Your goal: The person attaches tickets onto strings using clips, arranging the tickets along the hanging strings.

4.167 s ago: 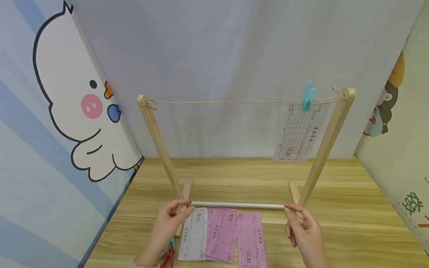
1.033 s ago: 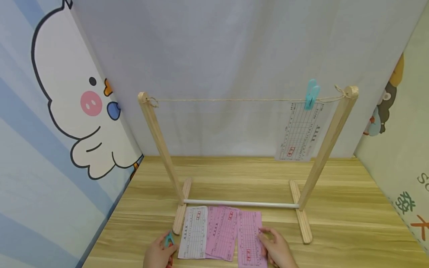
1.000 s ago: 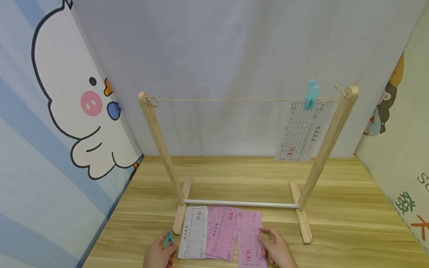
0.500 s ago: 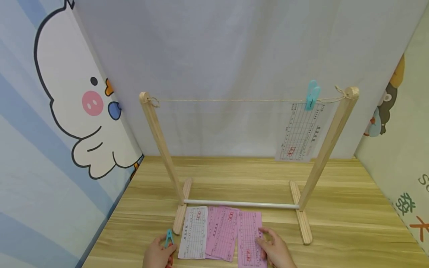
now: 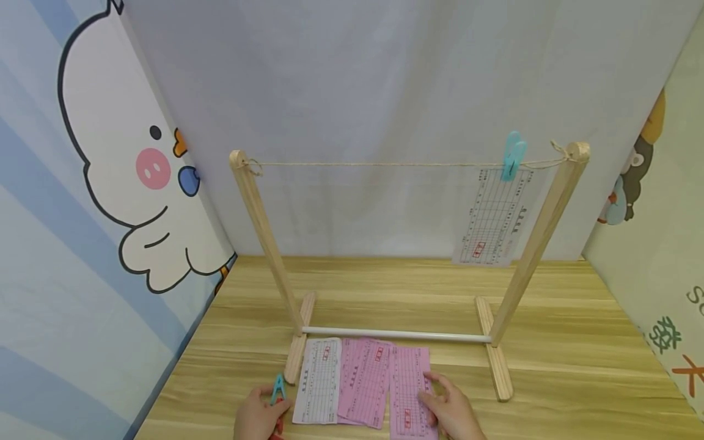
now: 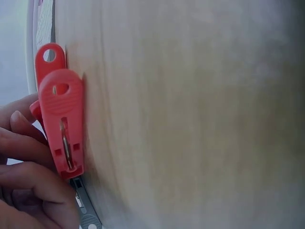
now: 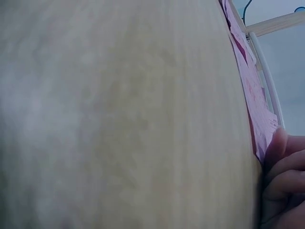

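Observation:
On the left, my left hand (image 5: 260, 413) has its thumb and fingers around a small group of clothespins, one teal clothespin (image 5: 278, 385) and red ones (image 6: 62, 124) below it. The thumb hides part of the group. To the right, my right hand (image 5: 452, 408) rests on the right edge of a pink slip (image 5: 408, 382), thumb and forefinger loosely bent against it. In the right wrist view the fingertips touch the paper's edge. Left of that slip lie overlapping pink slips (image 5: 365, 385) and a white slip (image 5: 319, 382).
A wooden frame (image 5: 266, 244) stands behind the slips, with a white rod (image 5: 396, 335) low across it. Twine (image 5: 374, 164) spans its top. A teal clothespin (image 5: 513, 156) holds a white slip (image 5: 492, 220) there. Fabric walls enclose the table.
Both hands have come down from the frame's rod to the clothespins and the pink slip. Over the last second, the teal clothespin shifts slightly away from me in the left hand; the right hand barely moves.

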A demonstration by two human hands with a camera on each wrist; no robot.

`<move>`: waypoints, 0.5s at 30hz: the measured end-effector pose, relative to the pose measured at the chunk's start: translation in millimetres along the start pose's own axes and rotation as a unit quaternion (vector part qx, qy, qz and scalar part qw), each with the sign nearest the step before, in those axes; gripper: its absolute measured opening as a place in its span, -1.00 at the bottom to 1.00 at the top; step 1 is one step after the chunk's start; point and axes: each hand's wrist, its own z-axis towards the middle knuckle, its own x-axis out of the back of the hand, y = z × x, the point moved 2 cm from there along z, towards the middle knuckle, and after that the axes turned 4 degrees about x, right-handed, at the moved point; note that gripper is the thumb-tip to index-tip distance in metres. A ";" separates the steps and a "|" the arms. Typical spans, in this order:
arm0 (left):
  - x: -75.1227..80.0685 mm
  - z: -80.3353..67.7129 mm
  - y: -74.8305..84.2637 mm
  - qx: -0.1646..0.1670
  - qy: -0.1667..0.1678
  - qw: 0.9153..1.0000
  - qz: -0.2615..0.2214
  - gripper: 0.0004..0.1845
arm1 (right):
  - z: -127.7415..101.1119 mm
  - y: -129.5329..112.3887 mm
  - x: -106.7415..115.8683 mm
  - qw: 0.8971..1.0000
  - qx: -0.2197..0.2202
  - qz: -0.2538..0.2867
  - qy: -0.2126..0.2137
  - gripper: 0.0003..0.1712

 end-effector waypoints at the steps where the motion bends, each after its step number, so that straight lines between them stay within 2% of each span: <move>1: 0.2 0.0 -0.3 0.002 0.000 1.000 -0.005 -0.38 | 0.1 0.2 -0.1 1.000 -0.001 -0.001 -0.001 -0.27; 8: 2.1 1.3 -3.0 0.017 0.011 0.999 -0.044 -0.34 | 2.1 0.3 -2.7 0.999 -0.006 -0.032 0.001 -0.10; 15: 5.2 0.3 -4.5 0.036 0.016 0.995 -0.092 -0.29 | -0.2 -2.0 -4.1 0.999 -0.007 -0.046 0.023 -0.17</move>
